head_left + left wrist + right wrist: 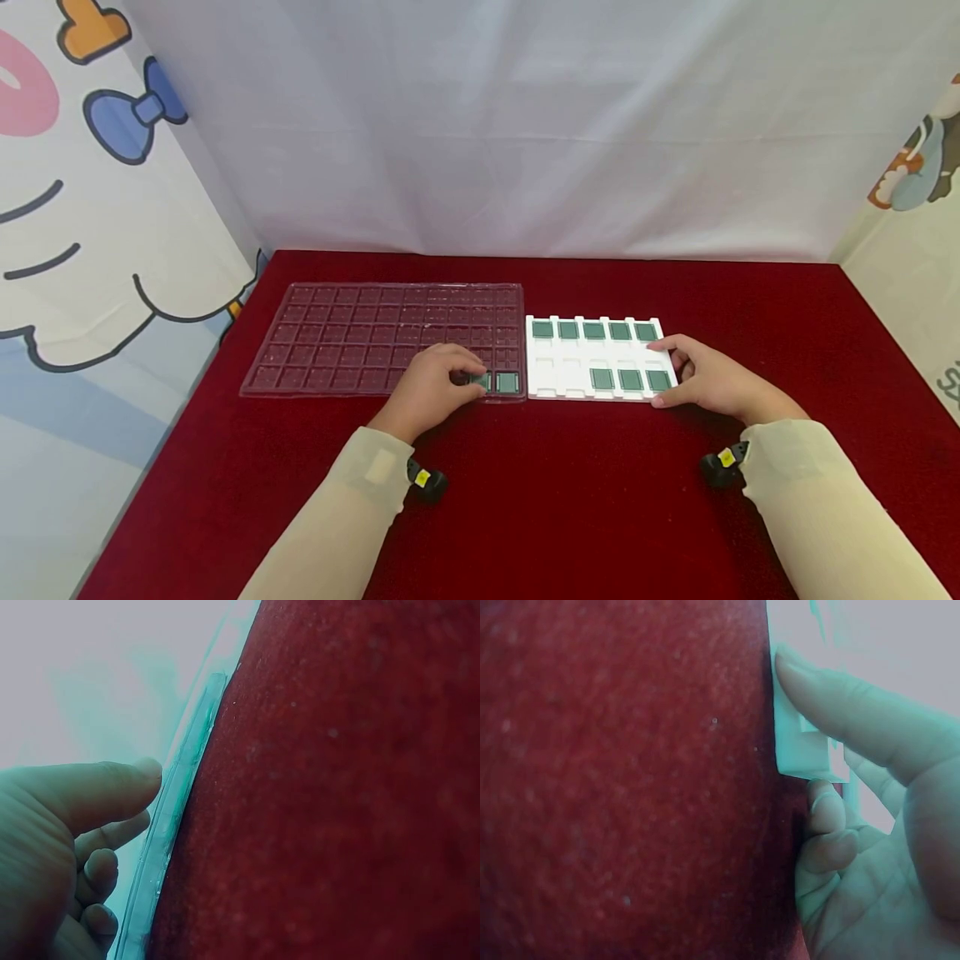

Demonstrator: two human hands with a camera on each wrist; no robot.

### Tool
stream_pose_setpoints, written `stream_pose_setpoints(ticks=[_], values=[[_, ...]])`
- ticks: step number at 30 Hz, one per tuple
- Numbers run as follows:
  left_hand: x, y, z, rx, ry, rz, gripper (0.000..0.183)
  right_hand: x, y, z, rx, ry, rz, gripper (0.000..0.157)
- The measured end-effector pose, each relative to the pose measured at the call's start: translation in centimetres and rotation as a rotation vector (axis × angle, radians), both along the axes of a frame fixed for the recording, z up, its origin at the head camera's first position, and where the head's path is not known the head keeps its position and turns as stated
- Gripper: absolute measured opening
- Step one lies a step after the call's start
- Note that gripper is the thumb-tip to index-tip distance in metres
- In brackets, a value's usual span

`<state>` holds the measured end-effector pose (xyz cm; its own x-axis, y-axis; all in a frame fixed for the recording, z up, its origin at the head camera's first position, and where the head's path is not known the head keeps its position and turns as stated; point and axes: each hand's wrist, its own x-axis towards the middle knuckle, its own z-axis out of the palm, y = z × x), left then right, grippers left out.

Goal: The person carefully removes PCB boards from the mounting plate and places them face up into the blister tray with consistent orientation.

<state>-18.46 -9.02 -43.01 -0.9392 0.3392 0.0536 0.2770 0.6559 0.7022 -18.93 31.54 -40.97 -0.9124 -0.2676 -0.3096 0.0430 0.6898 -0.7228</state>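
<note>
My left hand [437, 385] reaches over the near right corner of a clear plastic compartment tray [337, 337]. Its thumb and index finger pinch a small green chip [482, 382] there, partly hidden by the fingers. A second green chip [507, 382] sits in the compartment just to the right. At the right end of a white slotted tray [551, 379], my right hand [708, 379] grips the short side, thumb at the near corner and index finger near the far one. The white tray's far row holds several green chips [594, 331]; three more [630, 380] fill the right part of its near row.
Both trays lie side by side, almost edge to edge, on a red cloth-covered table [585, 508]. A white curtain [525, 133] hangs behind the table, and a cartoon-printed panel [97, 250] stands at the left. Each wrist carries a small black camera [427, 482].
</note>
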Motion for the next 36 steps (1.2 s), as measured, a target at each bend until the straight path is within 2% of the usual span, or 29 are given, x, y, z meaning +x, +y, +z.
stream_pose_setpoints(ticks=[8, 18, 36], values=[[-0.1, 0.2, 0.1, 0.009, 0.017, -0.015, 0.022, 0.2, -0.2, 0.4, -0.011, 0.002, 0.002, 0.083], [-0.4, 1.5, -0.1, 0.021, 0.044, -0.033, 0.024, 0.2, -0.2, 0.5, 0.021, -0.009, -0.002, 0.086], [-0.9, 4.0, -0.1, 0.013, 0.031, -0.054, 0.023, 0.1, -0.1, 0.4, 0.017, -0.007, -0.003, 0.085]])
